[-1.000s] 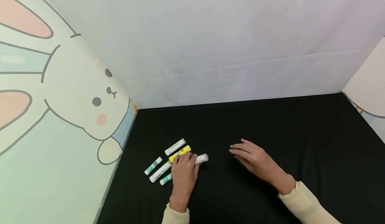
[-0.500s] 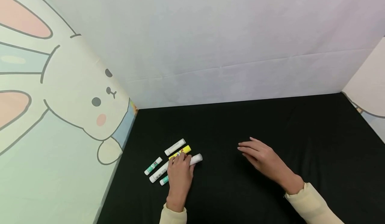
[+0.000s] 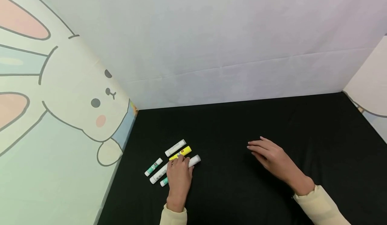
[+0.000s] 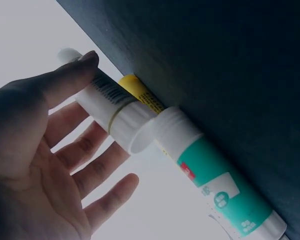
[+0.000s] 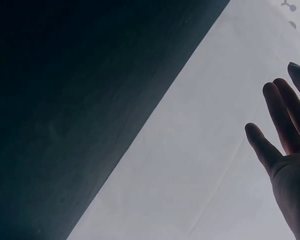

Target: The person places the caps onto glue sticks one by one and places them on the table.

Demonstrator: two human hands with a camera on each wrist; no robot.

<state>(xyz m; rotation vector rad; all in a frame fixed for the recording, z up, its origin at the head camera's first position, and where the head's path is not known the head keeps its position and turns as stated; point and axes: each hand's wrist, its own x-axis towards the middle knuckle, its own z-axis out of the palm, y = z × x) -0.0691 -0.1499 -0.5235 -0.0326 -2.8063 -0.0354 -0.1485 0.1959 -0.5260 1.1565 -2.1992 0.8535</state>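
My left hand [image 3: 179, 178] holds a white glue stick [image 3: 194, 160] between thumb and fingers, low over the table at the group of glue sticks. In the left wrist view its barcode and ridged end show on the held white glue stick [image 4: 112, 107], beside a green-and-white glue stick [image 4: 220, 185]. A yellow glue stick [image 3: 184, 150] lies just beyond my fingertips, partly covered by them. Another white glue stick [image 3: 158, 174] and a green one [image 3: 164, 182] run partly under the hand. Off to the right, my right hand [image 3: 273, 158] hovers above the cloth, fingers extended, holding nothing.
A further white glue stick [image 3: 175, 148] lies beyond the yellow one, and a second green glue stick [image 3: 153, 167] is at the left. Black cloth [image 3: 242, 124] covers the table. A pale wall [image 3: 226, 43] stands behind, with a rabbit-printed panel [image 3: 72, 107] at left.
My left hand has shifted a little left, bringing the held white glue stick closer to the other white one. My right hand has drifted to the right, away from the group.
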